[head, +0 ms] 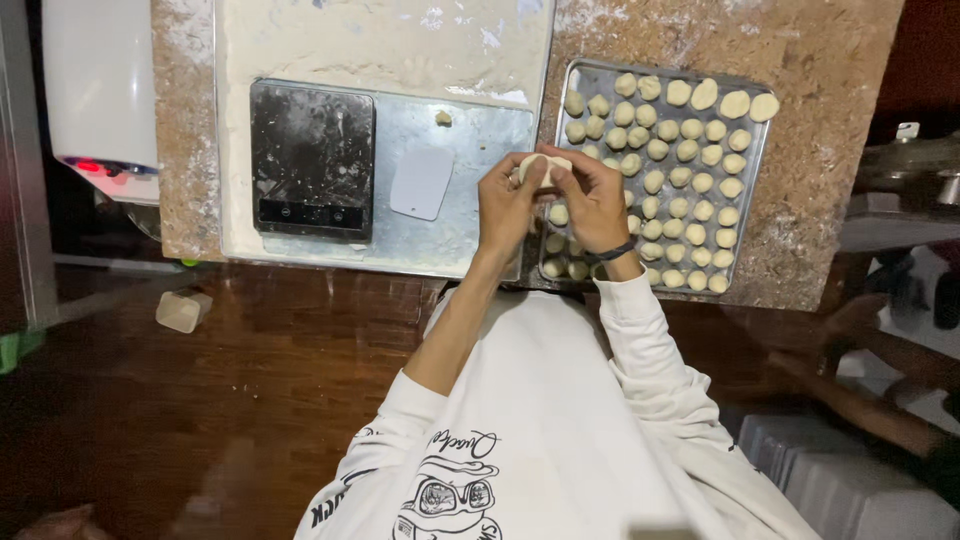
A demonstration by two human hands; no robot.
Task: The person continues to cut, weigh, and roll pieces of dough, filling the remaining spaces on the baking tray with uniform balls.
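Floured stone counter (830, 150) above dark wooden floor (200, 400).

Pale dough balls (680, 180) on silver tray (590, 75).

Both the left hand (506, 205) and the right hand (592, 197) pinch one pale dough ball (543, 166) above the edge of a metal tray (752, 190) filled with rows of dough balls, beside a black kitchen scale (312, 158) on the floured counter (830, 120).
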